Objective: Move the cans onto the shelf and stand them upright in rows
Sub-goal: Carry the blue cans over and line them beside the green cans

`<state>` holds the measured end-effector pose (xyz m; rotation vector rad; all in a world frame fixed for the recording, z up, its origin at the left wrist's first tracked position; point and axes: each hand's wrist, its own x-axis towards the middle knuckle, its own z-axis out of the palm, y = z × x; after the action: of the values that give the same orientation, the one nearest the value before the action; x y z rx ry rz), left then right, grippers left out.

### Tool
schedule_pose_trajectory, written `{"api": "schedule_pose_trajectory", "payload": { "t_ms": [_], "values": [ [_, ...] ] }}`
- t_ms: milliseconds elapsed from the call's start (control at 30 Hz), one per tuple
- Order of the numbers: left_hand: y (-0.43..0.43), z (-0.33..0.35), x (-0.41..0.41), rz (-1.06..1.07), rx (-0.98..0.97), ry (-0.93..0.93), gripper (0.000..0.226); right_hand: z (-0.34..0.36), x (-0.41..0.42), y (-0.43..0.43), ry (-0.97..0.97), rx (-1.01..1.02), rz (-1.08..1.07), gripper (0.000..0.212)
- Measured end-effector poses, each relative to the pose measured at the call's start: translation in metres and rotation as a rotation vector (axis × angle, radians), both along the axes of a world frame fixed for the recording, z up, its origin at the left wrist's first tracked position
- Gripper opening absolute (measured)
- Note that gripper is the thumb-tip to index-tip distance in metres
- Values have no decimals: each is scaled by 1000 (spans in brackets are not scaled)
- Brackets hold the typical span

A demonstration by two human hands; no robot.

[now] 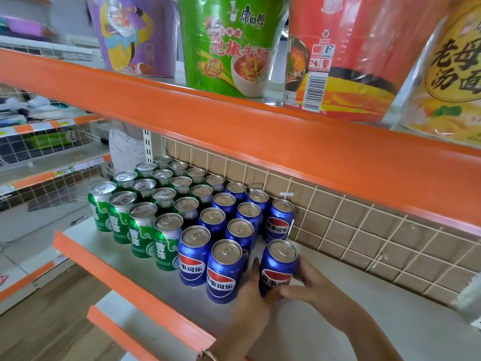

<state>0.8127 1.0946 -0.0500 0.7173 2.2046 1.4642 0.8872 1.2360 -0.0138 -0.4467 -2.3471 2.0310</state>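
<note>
Far left of the hands, green Snow beer cans (141, 227) stood upright in rows on the white shelf (364, 324), running back to the rear. Next to them, closer to the hands, blue Pepsi cans (194, 256) stood upright in rows, tops up. The nearest one (224, 272) was just left of the left hand.

Left hand (251, 298) came up from the lower edge with a bracelet (207, 355) at the wrist. Its fingers were curled round the left side of the held Pepsi can (278, 264).

That can was upright between both hands, logo facing the camera. Its base was hidden by the fingers, so I could not tell if it touched the shelf. A small gap separated it from the front-row can on its left.

Right hand (315, 282) wrapped the can's right side, thumb lying across the lower front.

Straight beyond the hands, one more Pepsi can (279, 220) stood by the wire grid back panel (364, 230).

Orange front lip (130, 285) ran left of and below the left hand.

Above the hands, on the upper shelf, instant noodle cups stood: purple (135, 35), green (229, 45), red (346, 56), yellow (453, 69).
</note>
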Motion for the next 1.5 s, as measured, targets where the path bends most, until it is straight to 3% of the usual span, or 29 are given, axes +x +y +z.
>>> {"api": "schedule_pose_trajectory", "payload": {
  "t_ms": [33,67,100,133,200,267,333,500,767,900,1133,1267,1500],
  "values": [
    [8,-3,7,-17,9,-22,64,-5,-4,-4,21,97,-87,74],
    [3,-15,1,-51,-66,76,60,-7,-10,-9,45,160,-189,71],
    [4,-14,1,-91,-165,41,57,-6,-14,-14,68,204,-266,66],
    [13,-11,4,-87,-423,115,58,-6,-19,-18,99,228,-310,61],
    [10,-10,11,-197,-394,188,71,-8,-28,-21,170,282,-349,55],
    [2,-5,20,-111,-514,325,82,-11,-39,-21,231,338,-407,54],
    [-3,-3,9,-237,-606,166,73,-11,-53,-20,258,402,-474,50],
    [-2,9,17,-326,-560,156,80,-12,-79,-13,253,468,-550,48],
    [6,12,5,-403,-649,74,73,-13,-81,-13,247,506,-545,50],
    [-1,17,6,-368,-584,57,73,-11,-80,-17,213,464,-542,56],
    [-20,38,6,-409,-642,236,67,-7,-73,-20,179,432,-525,62],
    [-22,35,2,-468,-577,272,65,-11,-56,-20,57,415,-546,73],
    [0,41,12,-511,-226,24,58,-13,28,-28,-75,209,-768,34]
  ]
}}
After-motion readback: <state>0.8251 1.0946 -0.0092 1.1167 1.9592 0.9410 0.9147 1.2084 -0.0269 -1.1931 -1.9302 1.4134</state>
